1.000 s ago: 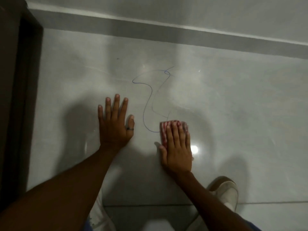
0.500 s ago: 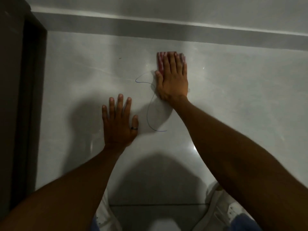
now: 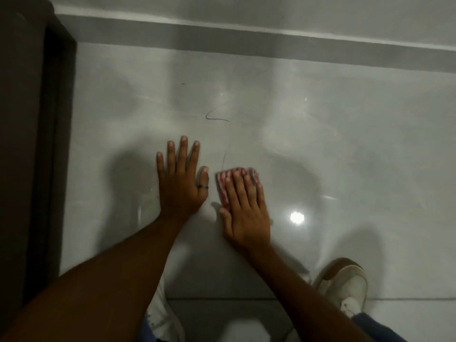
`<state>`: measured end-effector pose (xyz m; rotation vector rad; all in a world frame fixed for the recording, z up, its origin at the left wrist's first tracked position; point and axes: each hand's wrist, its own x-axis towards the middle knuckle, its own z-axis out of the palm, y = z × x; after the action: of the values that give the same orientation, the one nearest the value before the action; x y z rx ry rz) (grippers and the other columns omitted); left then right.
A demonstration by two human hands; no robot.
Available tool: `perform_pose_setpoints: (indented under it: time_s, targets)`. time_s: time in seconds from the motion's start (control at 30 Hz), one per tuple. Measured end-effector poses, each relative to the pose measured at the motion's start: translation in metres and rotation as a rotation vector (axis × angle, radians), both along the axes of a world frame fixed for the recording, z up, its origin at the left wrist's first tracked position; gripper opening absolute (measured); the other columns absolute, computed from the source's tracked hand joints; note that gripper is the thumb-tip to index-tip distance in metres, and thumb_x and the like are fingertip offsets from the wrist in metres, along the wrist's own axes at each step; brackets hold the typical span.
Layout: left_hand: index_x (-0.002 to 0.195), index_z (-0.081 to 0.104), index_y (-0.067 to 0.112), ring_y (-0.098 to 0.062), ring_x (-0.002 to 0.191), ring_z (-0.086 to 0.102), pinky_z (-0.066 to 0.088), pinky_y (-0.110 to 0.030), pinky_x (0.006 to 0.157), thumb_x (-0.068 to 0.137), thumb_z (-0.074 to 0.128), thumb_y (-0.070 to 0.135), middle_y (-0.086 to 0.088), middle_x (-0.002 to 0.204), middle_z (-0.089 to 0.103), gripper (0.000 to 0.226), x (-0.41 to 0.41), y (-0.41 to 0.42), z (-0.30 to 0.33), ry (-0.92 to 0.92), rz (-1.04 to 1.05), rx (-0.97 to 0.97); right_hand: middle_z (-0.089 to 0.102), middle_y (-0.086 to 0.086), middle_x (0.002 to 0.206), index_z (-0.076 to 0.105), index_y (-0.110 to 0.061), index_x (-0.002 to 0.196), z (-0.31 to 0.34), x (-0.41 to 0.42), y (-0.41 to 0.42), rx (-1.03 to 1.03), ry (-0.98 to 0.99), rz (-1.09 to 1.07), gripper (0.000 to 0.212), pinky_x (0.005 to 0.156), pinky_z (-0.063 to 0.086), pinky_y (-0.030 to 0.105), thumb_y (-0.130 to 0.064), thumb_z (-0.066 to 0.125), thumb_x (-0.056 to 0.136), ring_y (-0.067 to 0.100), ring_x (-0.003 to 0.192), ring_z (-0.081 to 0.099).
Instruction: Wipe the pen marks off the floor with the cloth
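A red and white striped cloth (image 3: 223,185) lies flat on the glossy grey floor tile (image 3: 345,149). My right hand (image 3: 245,208) presses down on it, fingers together, covering most of it. My left hand (image 3: 181,180) rests flat on the tile just left of the cloth, fingers spread, a dark ring on the thumb. A short blue pen mark (image 3: 216,117) shows on the floor above the hands. A faint thin line (image 3: 224,157) runs down to the cloth's top edge.
A dark wooden door frame (image 3: 37,144) stands along the left. A grey skirting strip (image 3: 271,43) and wall lie at the far side. A white shoe (image 3: 345,287) sits at the lower right, another (image 3: 160,317) under my left arm. A lamp glare spot (image 3: 296,217) shines on the tile.
My right hand slid the cloth up over the marks, then back down beside my left hand. Most of the blue scribble is gone. The left hand stayed planted.
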<state>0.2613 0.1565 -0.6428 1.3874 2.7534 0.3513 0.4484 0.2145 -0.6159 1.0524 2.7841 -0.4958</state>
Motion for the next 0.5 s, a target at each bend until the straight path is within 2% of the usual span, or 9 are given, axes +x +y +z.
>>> perform_pose_setpoints:
  time_s: [0.07, 0.2, 0.4, 0.5]
  targets:
    - [0.17, 0.034, 0.02, -0.042, 0.166, 0.022, 0.015, -0.064, 0.134, 0.108, 0.042, 0.044, -0.013, 0.179, 0.028, 0.067, 0.0, -0.001, -0.001, -0.002, -0.003, -0.004, 0.017, 0.009, 0.179, 0.021, -0.017, 0.169, -0.002, 0.006, -0.006, 0.004, 0.0, 0.007, 0.068, 0.138, 0.011, 0.049, -0.052, 0.026, 0.111, 0.029, 0.168, 0.012]
    - [0.17, 0.033, 0.02, -0.041, 0.167, 0.021, 0.014, -0.063, 0.134, 0.107, 0.04, 0.044, -0.013, 0.18, 0.026, 0.068, 0.0, 0.0, -0.002, -0.008, 0.001, -0.018, 0.005, 0.007, 0.181, 0.005, -0.022, 0.171, -0.001, -0.024, 0.025, 0.001, 0.002, 0.078, 0.07, 0.138, 0.008, 0.05, -0.049, 0.028, 0.111, 0.027, 0.169, 0.002]
    - [0.169, 0.037, 0.019, -0.042, 0.166, 0.021, 0.015, -0.064, 0.134, 0.109, 0.039, 0.044, -0.014, 0.179, 0.029, 0.065, 0.0, 0.0, -0.004, 0.007, -0.008, -0.027, 0.012, 0.008, 0.181, 0.015, -0.022, 0.171, 0.009, -0.127, 0.11, 0.019, 0.016, 0.271, 0.066, 0.137, 0.009, 0.053, -0.044, 0.014, 0.108, 0.03, 0.169, 0.004]
    - [0.169, 0.038, 0.019, -0.042, 0.166, 0.024, 0.017, -0.064, 0.134, 0.111, 0.038, 0.046, -0.013, 0.178, 0.031, 0.064, -0.001, -0.001, -0.003, 0.023, 0.003, -0.024, 0.008, 0.004, 0.181, 0.013, -0.026, 0.171, 0.01, -0.155, 0.155, 0.001, 0.017, 0.205, 0.063, 0.138, 0.003, 0.05, -0.044, 0.015, 0.111, 0.029, 0.169, -0.001]
